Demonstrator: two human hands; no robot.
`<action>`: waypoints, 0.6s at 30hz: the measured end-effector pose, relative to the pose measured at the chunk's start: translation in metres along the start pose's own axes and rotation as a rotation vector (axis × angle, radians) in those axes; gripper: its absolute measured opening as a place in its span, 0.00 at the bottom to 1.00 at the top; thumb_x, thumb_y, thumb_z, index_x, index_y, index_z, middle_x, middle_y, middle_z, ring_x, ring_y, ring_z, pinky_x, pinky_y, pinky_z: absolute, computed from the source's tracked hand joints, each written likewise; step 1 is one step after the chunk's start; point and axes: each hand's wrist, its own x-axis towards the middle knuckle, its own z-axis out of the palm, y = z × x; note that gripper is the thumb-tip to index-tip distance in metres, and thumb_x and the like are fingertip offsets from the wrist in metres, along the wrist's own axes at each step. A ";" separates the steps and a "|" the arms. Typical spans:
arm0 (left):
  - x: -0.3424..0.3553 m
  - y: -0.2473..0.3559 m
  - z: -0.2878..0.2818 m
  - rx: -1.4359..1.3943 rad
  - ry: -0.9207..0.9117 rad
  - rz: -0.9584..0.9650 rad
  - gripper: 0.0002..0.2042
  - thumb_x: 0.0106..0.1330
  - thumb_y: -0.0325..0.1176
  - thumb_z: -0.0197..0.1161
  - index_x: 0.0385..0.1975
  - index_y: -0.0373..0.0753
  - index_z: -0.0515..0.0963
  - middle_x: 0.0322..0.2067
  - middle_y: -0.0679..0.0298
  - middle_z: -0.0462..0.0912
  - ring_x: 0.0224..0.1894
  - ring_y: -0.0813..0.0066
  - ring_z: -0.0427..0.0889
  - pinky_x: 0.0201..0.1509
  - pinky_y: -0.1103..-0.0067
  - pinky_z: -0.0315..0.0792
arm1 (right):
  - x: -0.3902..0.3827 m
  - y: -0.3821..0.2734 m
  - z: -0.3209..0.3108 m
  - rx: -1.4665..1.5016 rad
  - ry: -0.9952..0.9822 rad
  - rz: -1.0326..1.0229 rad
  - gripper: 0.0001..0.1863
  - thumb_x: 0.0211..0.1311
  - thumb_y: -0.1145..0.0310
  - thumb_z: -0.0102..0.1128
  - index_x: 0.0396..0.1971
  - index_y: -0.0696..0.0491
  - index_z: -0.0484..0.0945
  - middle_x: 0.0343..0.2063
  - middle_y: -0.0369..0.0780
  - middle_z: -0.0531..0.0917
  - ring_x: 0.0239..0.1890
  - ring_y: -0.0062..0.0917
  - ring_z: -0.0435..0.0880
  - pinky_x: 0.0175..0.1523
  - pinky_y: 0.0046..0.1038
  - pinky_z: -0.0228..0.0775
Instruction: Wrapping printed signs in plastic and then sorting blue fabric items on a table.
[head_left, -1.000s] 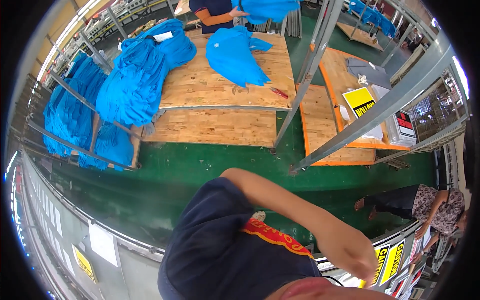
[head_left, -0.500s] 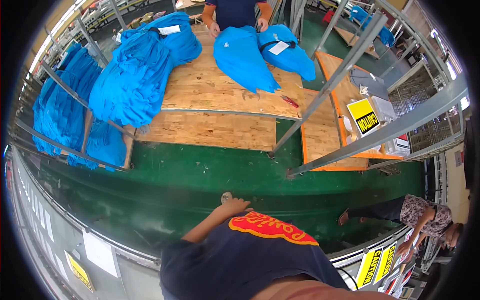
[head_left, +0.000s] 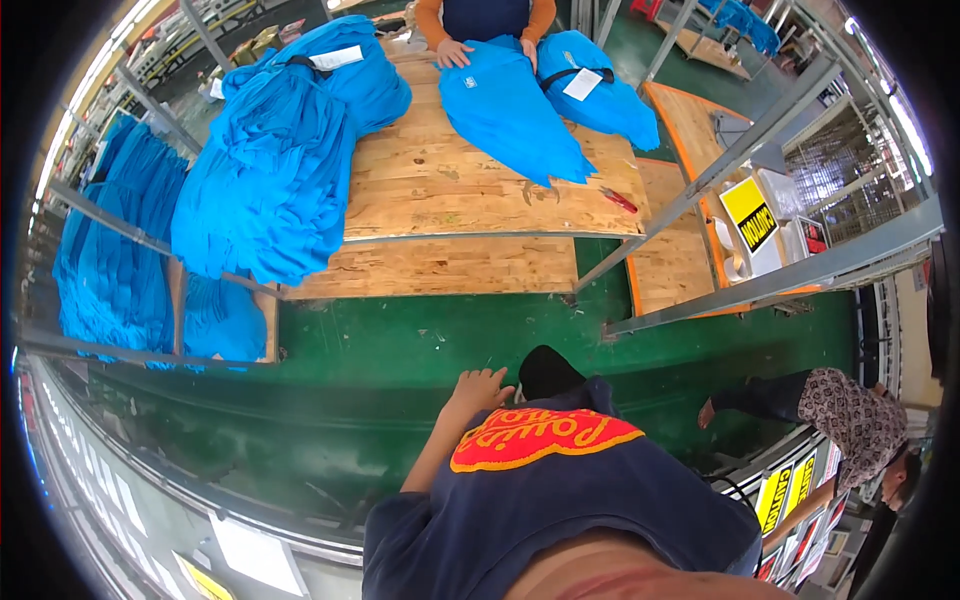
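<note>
My left hand (head_left: 478, 388) hangs in front of my dark shirt (head_left: 590, 490), above the green floor. Its fingers are loosely stretched, and no object shows in them. Beside it a rounded black shape (head_left: 548, 372), perhaps my shoe or leg, juts out past the shirt. My right hand is out of sight. Across the wooden table (head_left: 440, 205) a person in orange sleeves rests a hand (head_left: 455, 53) on a blue cloth bundle (head_left: 510, 110). Next to that lies a second blue bundle (head_left: 600, 95) with a black tie and white tag.
A large blue cloth pile (head_left: 265, 170) covers the table's left end. More blue stacks (head_left: 115, 245) stand on a rack. Red-handled snips (head_left: 619, 200) lie near the table's right edge. Metal posts (head_left: 740, 150) rise at right. Another person (head_left: 850, 420) bends over yellow signs at lower right.
The view has shifted, and my left hand sits slightly higher beside the black shape, which now shows. Across the table, the person's hand has gone from the bundle's edge to lying on it.
</note>
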 end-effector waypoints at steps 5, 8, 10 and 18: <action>0.031 -0.040 -0.041 -0.203 0.178 0.122 0.24 0.64 0.50 0.51 0.55 0.42 0.69 0.45 0.50 0.76 0.47 0.51 0.75 0.53 0.60 0.65 | 0.048 -0.099 -0.045 0.171 -0.052 -0.449 0.18 0.60 0.69 0.49 0.50 0.54 0.71 0.37 0.47 0.82 0.40 0.39 0.81 0.44 0.33 0.71; 0.081 -0.072 -0.105 -0.343 0.196 0.225 0.23 0.65 0.45 0.52 0.56 0.40 0.67 0.51 0.48 0.72 0.55 0.49 0.69 0.60 0.62 0.60 | 0.078 -0.201 -0.108 0.263 0.001 -0.405 0.15 0.63 0.68 0.49 0.49 0.54 0.73 0.37 0.45 0.81 0.40 0.34 0.81 0.45 0.30 0.70; 0.130 -0.110 -0.150 -0.396 0.291 0.242 0.22 0.66 0.41 0.52 0.56 0.37 0.66 0.55 0.45 0.69 0.62 0.49 0.62 0.65 0.65 0.55 | 0.112 -0.257 -0.154 0.462 0.042 -0.508 0.17 0.67 0.63 0.47 0.49 0.56 0.72 0.39 0.41 0.81 0.42 0.26 0.79 0.49 0.26 0.68; 0.300 -0.326 -0.294 -0.136 0.872 -0.046 0.24 0.64 0.38 0.53 0.58 0.35 0.64 0.61 0.48 0.63 0.64 0.51 0.59 0.67 0.65 0.52 | 0.365 -0.394 -0.346 0.035 0.980 -0.414 0.20 0.62 0.59 0.52 0.52 0.49 0.69 0.51 0.45 0.72 0.54 0.39 0.70 0.55 0.42 0.61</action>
